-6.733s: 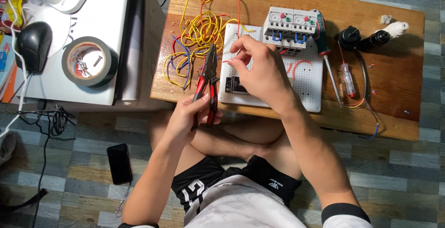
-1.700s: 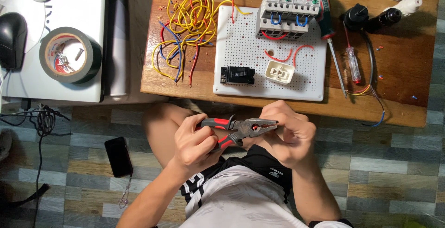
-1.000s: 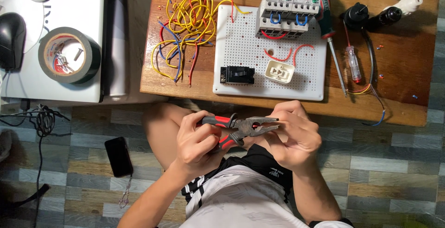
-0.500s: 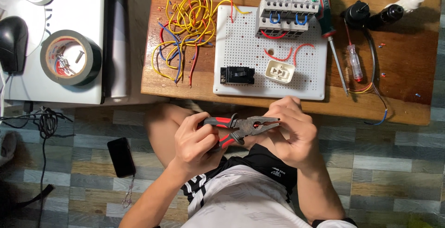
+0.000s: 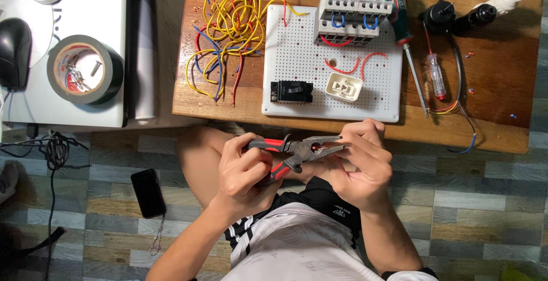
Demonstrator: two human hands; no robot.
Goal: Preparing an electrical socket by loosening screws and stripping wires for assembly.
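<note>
The person sits at the near edge of a low wooden table (image 5: 502, 109) and holds a pair of combination pliers (image 5: 297, 151) above the lap, just in front of that edge. The pliers have red and black handles and a grey metal head, and they lie almost level, with the head pointing to the person's right. The left hand (image 5: 242, 172) is closed around both handles. The right hand (image 5: 359, 164) is curled at the head, with its fingertips (image 5: 348, 138) at the grey tip. The jaws look slightly parted, but what lies between them is too small to make out; the right fingers cover that place partly.

On the table, near its middle, lies a white perforated board (image 5: 302, 58) with a block of grey breakers (image 5: 354, 9) at its far edge. A bundle of yellow, red and blue wires (image 5: 228, 35) lies at the left end of the table and is cut off by the top of the frame. A screwdriver (image 5: 408, 47) rests just right of the board.
</note>
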